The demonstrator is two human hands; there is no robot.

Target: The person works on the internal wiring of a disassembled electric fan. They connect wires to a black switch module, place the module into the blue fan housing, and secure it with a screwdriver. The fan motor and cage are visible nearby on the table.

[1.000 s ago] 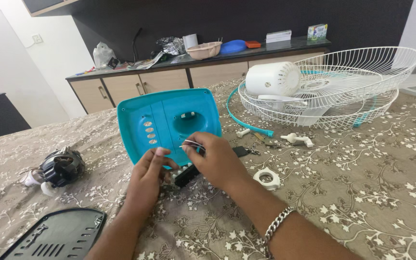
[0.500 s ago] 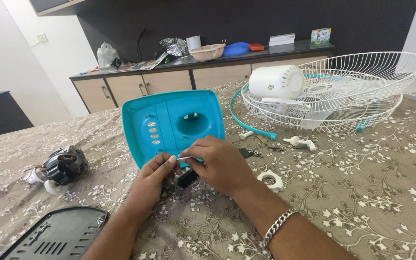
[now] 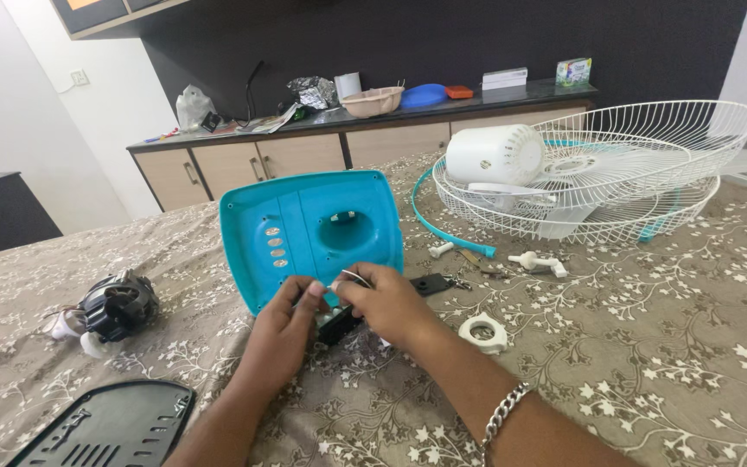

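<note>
Left hand (image 3: 283, 333) and right hand (image 3: 386, 303) both pinch a thin wire (image 3: 352, 277) at the teal base's (image 3: 309, 229) 6 o'clock edge.

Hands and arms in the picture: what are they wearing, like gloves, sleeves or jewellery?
Both are bare, with no gloves and no sleeves in view. The right hand has a silver chain bracelet with chunky links around its wrist. The left hand wears nothing that shows: no ring, no watch, no band.
</note>
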